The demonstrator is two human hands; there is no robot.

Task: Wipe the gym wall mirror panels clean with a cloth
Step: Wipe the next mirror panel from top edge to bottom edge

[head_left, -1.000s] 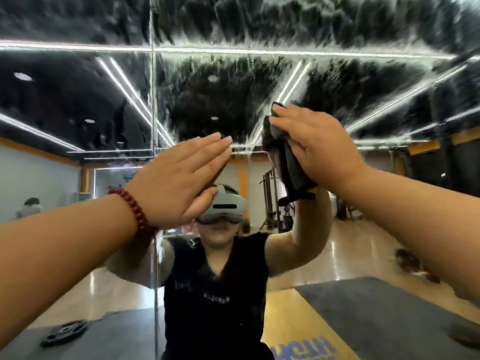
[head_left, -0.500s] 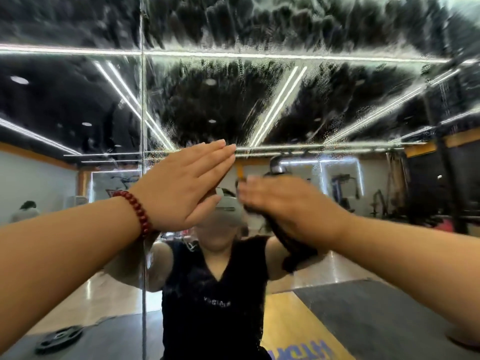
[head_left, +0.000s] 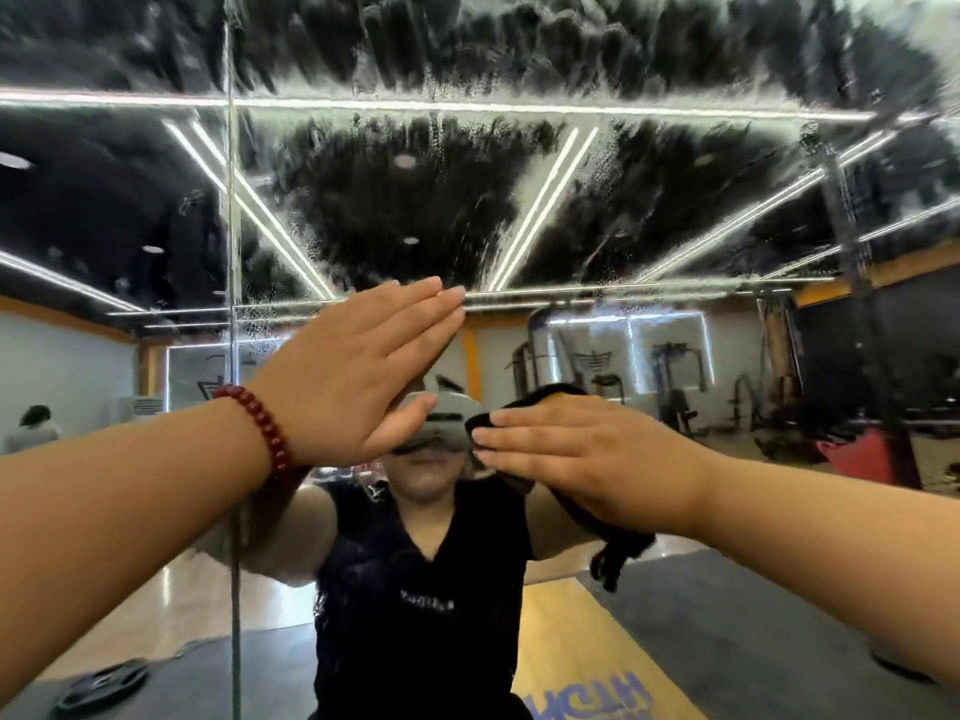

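The wall mirror (head_left: 675, 210) fills the view, its upper part streaked with wet smears and droplets. A vertical seam (head_left: 232, 252) splits two panels at the left. My right hand (head_left: 587, 454) lies flat with straight fingers and presses a dark cloth (head_left: 618, 548) against the glass at face height; the cloth's end hangs below the wrist. My left hand (head_left: 358, 371), with a red bead bracelet on the wrist, rests flat on the mirror just left of the right hand, fingers straight and pointing up to the right.
The glass reflects me in a black top, gym machines (head_left: 675, 376) at the right, a weight plate (head_left: 101, 685) on the floor at the lower left and another person (head_left: 32, 428) far left.
My right hand has swept the cloth down and leftward from the upper glass to face height, then slightly right and lower. My left hand has stayed flat on the mirror.
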